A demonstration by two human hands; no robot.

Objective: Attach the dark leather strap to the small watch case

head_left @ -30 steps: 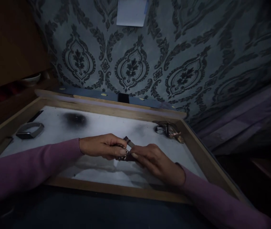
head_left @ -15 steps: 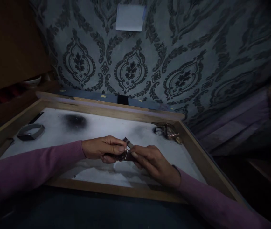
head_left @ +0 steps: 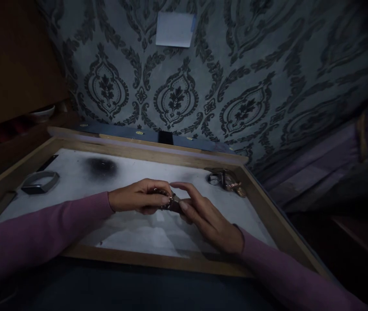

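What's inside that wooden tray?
The wooden tray holds a grey watch at left, a black strip behind it, and a round-faced watch with a tangled bundle at right. Your left hand, right hand and the dark-strapped watch they hold hide part of its white base.

Watch: shiny metal case, dark brown strap. Held up over tray, between front and back edges, well in from corners. Case gripped in left hand, partly covered; strap points toward right edge, pinched in right hand. Dial not readable.
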